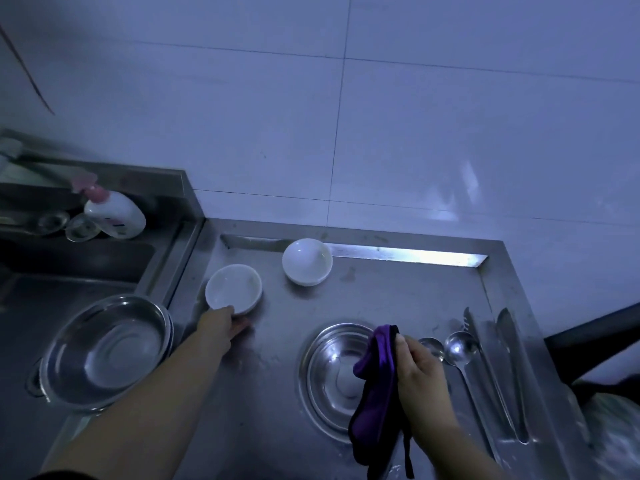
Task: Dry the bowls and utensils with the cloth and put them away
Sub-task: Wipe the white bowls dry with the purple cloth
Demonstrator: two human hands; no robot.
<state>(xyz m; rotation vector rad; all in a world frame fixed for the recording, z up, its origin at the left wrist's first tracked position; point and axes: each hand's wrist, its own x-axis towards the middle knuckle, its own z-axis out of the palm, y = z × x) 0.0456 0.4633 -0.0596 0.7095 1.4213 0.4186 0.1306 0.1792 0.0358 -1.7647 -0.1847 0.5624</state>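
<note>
Gripping near rim of white bowl [232, 289]: left hand [221, 329]. Right hand [420, 374] clutches purple cloth [375, 386] over steel bowl [329, 379].

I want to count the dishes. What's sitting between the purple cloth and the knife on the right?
In the head view, two steel ladles and tongs lie between the purple cloth and the knife.

we cannot see the left hand's [221, 329] fingertips, tucked under the white bowl [233, 289]. the purple cloth [375, 393] covers part of the steel bowl [332, 379]. the faucet [20, 157] is blurred and cut by the left edge.
</note>
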